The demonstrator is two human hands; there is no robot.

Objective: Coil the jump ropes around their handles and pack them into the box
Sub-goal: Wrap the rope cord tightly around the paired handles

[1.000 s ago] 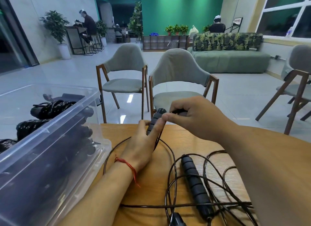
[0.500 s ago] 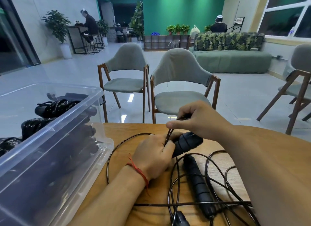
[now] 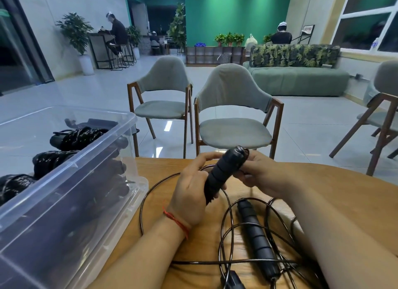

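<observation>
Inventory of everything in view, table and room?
held handle: 1, black, raised over table centre
second handle: 1, black, lying on table, near side
rope cord: loose loops, black, on table around second handle
coiled ropes: at least 3, black, in box
box: 1, clear plastic, table's left
table: 1, wood, foreground
chairs: 3, grey, beyond table
sofa: 1, green, back right
people: 3, dark clothes, far back
left hand: 1, grips held handle
right hand: 1, holds its top end

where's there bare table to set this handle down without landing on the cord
Bare wood: the table right of the right forearm, out to its far edge; and a strip between the clear box and the left hand, ringed by a cord loop. Crowded: the near middle, where the second handle lies in tangled cord.
</observation>
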